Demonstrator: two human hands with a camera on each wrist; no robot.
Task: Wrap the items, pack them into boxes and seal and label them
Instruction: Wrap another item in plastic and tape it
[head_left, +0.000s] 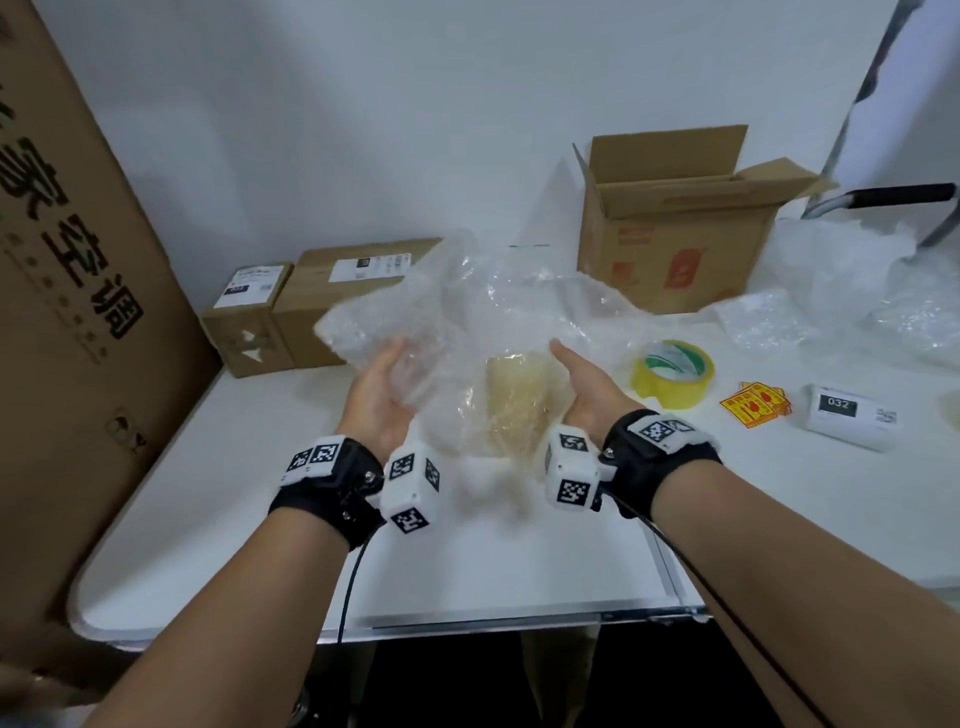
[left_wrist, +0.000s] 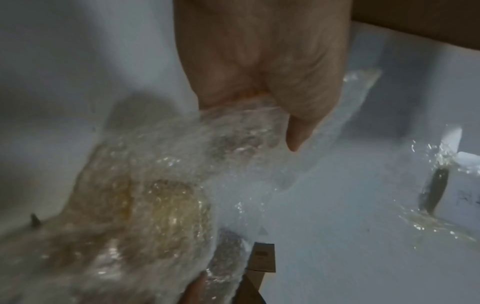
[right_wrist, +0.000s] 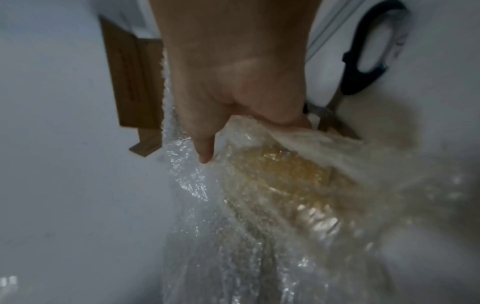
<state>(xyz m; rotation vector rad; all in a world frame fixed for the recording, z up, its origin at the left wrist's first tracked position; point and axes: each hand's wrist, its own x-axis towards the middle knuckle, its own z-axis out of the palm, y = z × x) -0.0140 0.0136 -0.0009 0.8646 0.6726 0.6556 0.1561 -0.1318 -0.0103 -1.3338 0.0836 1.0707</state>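
A crumpled sheet of clear bubble wrap (head_left: 498, 306) is held up over the white table (head_left: 467, 571), with a yellowish ribbed item (head_left: 514, 402) inside its lower middle. My left hand (head_left: 382, 395) grips the wrap's left side, thumb on top and fingers hidden behind the plastic. On the other side, my right hand (head_left: 587, 389) grips the wrap beside the item. The left wrist view shows the left hand (left_wrist: 259, 61) closed on the wrap (left_wrist: 233, 133) above the item (left_wrist: 168, 205). The right wrist view shows the right hand (right_wrist: 233, 72) pinching wrap (right_wrist: 207, 216) over the item (right_wrist: 280, 174).
An open cardboard box (head_left: 675, 244) stands at the back right. A yellow tape roll (head_left: 672, 371), yellow stickers (head_left: 756, 410) and a white "032" device (head_left: 852, 418) lie to the right. Two sealed boxes (head_left: 291, 312) sit back left beside a huge carton (head_left: 67, 312). Scissors (right_wrist: 363, 67) lie nearby.
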